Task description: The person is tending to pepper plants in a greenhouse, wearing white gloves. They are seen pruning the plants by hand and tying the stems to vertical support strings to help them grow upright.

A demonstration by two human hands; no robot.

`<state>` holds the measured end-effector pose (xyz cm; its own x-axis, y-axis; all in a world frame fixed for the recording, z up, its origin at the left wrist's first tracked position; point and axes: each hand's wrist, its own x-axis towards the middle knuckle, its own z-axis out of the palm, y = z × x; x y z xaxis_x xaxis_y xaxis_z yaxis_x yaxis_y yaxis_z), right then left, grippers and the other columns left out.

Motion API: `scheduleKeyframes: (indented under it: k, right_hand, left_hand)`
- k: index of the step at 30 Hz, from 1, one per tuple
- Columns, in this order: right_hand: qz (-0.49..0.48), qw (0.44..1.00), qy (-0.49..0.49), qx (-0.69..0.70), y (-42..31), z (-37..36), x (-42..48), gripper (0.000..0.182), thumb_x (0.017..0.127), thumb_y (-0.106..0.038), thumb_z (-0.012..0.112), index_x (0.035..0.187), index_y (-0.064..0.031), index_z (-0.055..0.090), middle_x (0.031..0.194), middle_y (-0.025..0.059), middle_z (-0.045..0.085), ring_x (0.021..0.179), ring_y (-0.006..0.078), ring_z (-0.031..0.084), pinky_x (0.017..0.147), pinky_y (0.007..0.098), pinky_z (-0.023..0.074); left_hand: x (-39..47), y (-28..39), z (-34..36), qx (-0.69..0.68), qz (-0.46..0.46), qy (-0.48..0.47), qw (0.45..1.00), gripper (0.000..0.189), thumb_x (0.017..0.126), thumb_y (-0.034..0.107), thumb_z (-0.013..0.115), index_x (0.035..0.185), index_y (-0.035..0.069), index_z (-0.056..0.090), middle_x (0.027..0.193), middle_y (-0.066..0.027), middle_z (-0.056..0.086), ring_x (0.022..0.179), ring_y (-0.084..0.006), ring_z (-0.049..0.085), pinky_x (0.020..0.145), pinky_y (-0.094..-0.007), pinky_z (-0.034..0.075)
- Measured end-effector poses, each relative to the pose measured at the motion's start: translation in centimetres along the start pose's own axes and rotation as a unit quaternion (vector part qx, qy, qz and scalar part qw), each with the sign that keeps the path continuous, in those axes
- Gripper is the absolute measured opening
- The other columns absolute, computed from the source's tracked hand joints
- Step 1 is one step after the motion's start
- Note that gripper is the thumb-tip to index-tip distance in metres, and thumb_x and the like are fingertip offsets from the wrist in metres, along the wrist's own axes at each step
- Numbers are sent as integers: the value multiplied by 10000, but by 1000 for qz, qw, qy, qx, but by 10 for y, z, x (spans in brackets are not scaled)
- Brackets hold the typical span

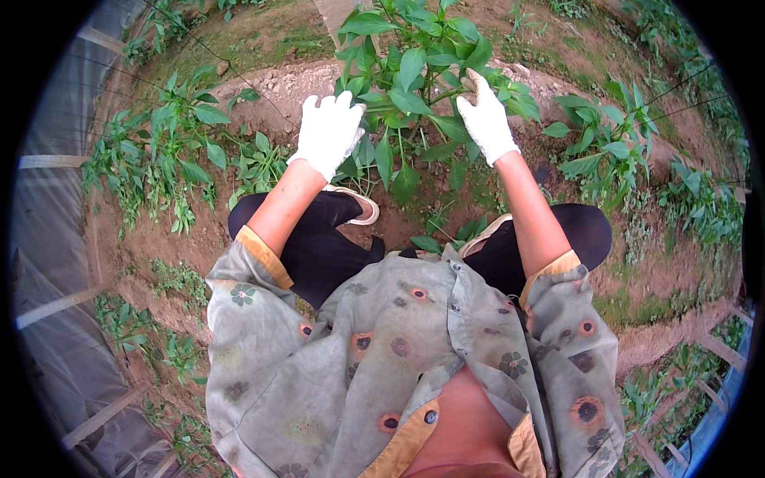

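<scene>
A leafy green pepper plant [412, 77] stands upright in front of me, between my two hands. My left hand [330, 132], in a white glove, is at the plant's left side with its fingers bent at the leaves; whether they grip a stem is hidden. On the right side, my right hand [487, 116], also in a white glove, reaches among the leaves and side stems with thumb and forefinger apart. Its fingertips are partly against the foliage, and nothing is plainly held. Lower leaves [406, 179] hang towards the soil between my feet.
More pepper plants grow at the left [173, 143] and right [615, 137], with thin dark strings [230, 63] running by them. A plastic sheet wall [54, 239] with pale slats lies at the far left. My light shoes [361, 206] rest on bare soil.
</scene>
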<state>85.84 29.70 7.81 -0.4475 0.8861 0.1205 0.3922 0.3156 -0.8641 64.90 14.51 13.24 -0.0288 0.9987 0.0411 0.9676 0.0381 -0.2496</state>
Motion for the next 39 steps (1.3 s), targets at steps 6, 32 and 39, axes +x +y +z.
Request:
scheduleKeyframes:
  k: [6,32,39]
  right_hand:
    - [5,977,38,212,-29,-5,-13,281,832,-54,502,1110,-14,515,1001,98,616,838,144,594,760,272,466]
    - [-192,874,-146,-421,-42,6,-5,123,794,-153,526,882,-104,596,790,115,586,711,293,607,596,405,486]
    - [-184,939,-48,-287,-59,17,-6,95,796,-153,511,856,-107,568,828,95,572,719,278,586,606,358,477]
  left_hand:
    - [13,-10,-7,-146,23,-6,989,305,823,382,531,938,126,649,1054,-76,593,972,-242,552,850,-438,354]
    - [44,-12,-8,-181,75,-51,979,290,808,381,555,1026,194,592,823,-42,637,846,-214,604,854,-449,372]
    - [77,-4,-6,-166,30,3,986,501,790,346,597,1214,126,445,793,-103,633,727,-281,623,608,-377,491]
